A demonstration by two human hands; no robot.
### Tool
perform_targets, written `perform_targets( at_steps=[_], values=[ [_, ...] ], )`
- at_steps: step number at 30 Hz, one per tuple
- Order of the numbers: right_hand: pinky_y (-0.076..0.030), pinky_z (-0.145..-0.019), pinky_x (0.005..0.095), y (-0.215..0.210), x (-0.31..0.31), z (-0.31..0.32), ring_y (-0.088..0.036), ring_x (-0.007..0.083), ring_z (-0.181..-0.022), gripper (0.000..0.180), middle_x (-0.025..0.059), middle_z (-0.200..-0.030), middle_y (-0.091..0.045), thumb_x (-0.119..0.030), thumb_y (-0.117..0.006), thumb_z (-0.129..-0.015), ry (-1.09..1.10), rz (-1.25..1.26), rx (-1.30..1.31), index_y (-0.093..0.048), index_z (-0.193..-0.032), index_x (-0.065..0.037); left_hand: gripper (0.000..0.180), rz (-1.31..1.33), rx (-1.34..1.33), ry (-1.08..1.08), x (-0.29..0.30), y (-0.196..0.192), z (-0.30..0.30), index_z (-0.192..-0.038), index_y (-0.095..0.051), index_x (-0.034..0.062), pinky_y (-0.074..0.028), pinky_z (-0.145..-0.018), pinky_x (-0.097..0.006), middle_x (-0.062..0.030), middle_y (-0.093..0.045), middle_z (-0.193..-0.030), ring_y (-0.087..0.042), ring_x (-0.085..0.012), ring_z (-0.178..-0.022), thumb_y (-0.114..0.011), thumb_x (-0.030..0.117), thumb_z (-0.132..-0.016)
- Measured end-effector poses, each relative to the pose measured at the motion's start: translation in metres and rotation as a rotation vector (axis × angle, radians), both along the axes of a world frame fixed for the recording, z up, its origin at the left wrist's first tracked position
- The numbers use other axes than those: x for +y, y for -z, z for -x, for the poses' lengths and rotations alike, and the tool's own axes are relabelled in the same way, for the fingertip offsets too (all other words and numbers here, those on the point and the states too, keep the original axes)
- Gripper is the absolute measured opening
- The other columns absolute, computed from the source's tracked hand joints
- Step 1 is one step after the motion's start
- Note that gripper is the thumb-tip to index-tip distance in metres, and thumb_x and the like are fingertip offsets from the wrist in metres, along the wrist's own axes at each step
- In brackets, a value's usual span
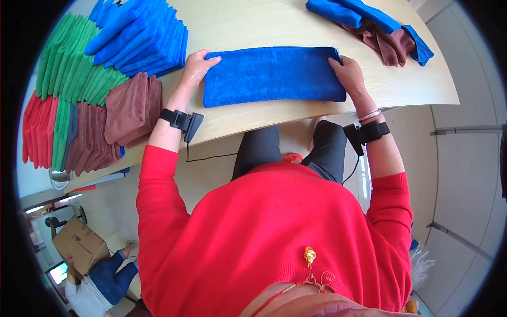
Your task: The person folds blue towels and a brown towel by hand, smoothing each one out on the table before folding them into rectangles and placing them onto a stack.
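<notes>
A blue cloth towel (272, 75), folded into a long rectangle, is stretched flat between my hands at the near edge of the table (243, 26). My left hand (198, 66) pinches its far left corner, thumb on top. At the far right corner, my right hand (346, 73) grips the towel with the thumb over the edge. The towel's near edge lies close to the table's front edge. Fingers beneath the cloth are hidden.
Folded towels stand in stacks on the left: blue (142, 39), green (79, 63), brown (134, 108) and red (39, 129). Loose blue and brown cloths (383, 39) lie at the far right. Lower left, another person (100, 280) handles a cardboard box (79, 245).
</notes>
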State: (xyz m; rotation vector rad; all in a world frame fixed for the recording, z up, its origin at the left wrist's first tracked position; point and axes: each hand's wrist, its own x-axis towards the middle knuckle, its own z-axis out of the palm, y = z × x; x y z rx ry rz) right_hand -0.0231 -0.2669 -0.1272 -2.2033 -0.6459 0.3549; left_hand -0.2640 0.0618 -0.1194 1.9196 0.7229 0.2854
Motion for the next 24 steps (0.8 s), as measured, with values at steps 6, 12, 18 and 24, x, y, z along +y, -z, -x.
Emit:
perform_targets(
  at_steps=[6, 12, 18, 24],
  values=[
    [-0.050, -0.071, 0.0329, 0.001, -0.018, 0.009, -0.067, 0.0237, -0.077, 0.048, 0.0163, -0.083, -0.069, -0.039, -0.064, -0.085, 0.001, -0.050, -0.030, -0.065, -0.109, 0.003, 0.039, -0.073, -0.088, -0.083, -0.016, 0.009, 0.008, -0.118, -0.057, -0.0041, -0.046, -0.067, -0.022, -0.0052, -0.066, -0.090, -0.057, -0.0092, -0.077, -0.071, 0.011, -0.084],
    [-0.043, -0.059, 0.0248, -0.017, -0.044, 0.067, -0.055, 0.0107, -0.066, 0.050, 0.0041, -0.075, -0.061, -0.028, -0.069, -0.086, 0.119, -0.223, 0.113, -0.055, -0.126, 0.000, 0.051, -0.148, -0.076, -0.182, -0.052, 0.017, 0.057, -0.130, -0.047, -0.0014, -0.044, -0.057, -0.024, -0.0033, -0.063, -0.081, -0.053, -0.0092, -0.066, -0.069, 0.009, -0.086],
    [-0.036, -0.053, 0.0193, -0.005, -0.038, 0.082, -0.044, 0.0032, -0.060, 0.045, -0.0037, -0.068, -0.049, -0.018, -0.069, -0.088, 0.193, -0.243, -0.040, -0.056, -0.128, -0.004, 0.054, -0.507, 0.049, -0.315, -0.100, 0.008, 0.064, -0.134, -0.046, 0.0118, -0.050, -0.065, -0.037, -0.0161, -0.065, -0.080, -0.063, -0.0275, -0.069, -0.068, 0.019, -0.085],
    [-0.034, -0.052, 0.0187, 0.004, -0.035, 0.087, -0.040, 0.0024, -0.059, 0.039, -0.0059, -0.065, -0.045, -0.015, -0.067, -0.090, 0.223, -0.365, 0.031, -0.058, -0.127, -0.008, 0.049, -0.673, -0.077, -0.399, -0.105, 0.016, 0.071, -0.132, -0.049, 0.0129, -0.048, -0.062, -0.040, -0.0155, -0.062, -0.073, -0.061, -0.0301, -0.064, -0.067, 0.019, -0.086]
  ],
)
